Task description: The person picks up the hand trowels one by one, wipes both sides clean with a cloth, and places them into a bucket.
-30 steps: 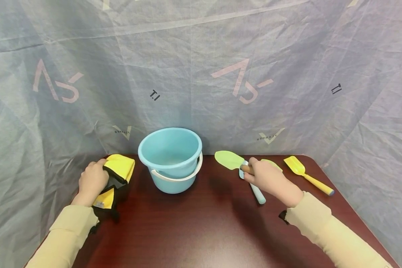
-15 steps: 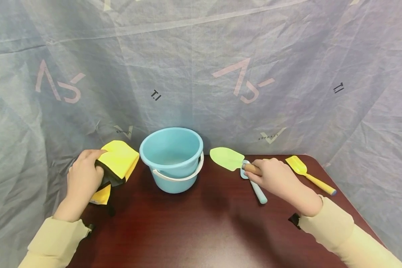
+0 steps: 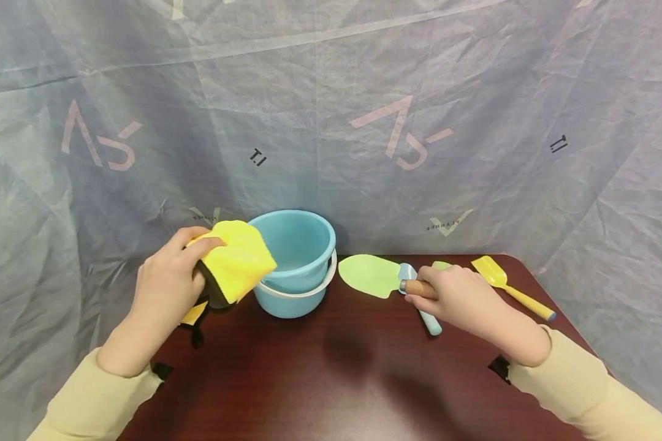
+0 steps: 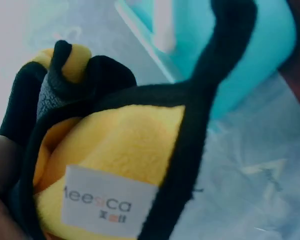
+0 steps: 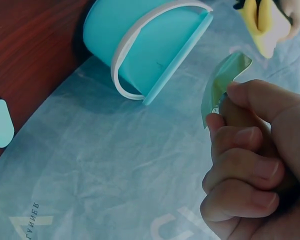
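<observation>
My left hand (image 3: 168,278) grips a folded yellow cloth (image 3: 237,257) with black edging, raised in front of the left rim of a light blue bucket (image 3: 289,306). In the left wrist view the cloth (image 4: 135,145) hangs in folds and shows a white printed label. With fingers wrapped round its wooden handle, my right hand (image 3: 463,297) holds a trowel (image 3: 369,275) with a light green blade above the table. The right wrist view shows the thumb and curled fingers (image 5: 242,170) on that handle, the blade (image 5: 225,82) tilted beyond them.
A small light blue shovel (image 3: 430,321) lies partly behind my right hand, and part of a green item (image 3: 441,265) shows there too. Farther right lies a yellow shovel (image 3: 513,291). The bucket's white handle (image 3: 331,275) hangs down. A grey printed sheet (image 3: 320,122) hangs behind the table (image 3: 309,380).
My left hand has lifted the cloth from the table's left side and carried it right, to the bucket's rim. My right hand has moved slightly right and nearer with the trowel.
</observation>
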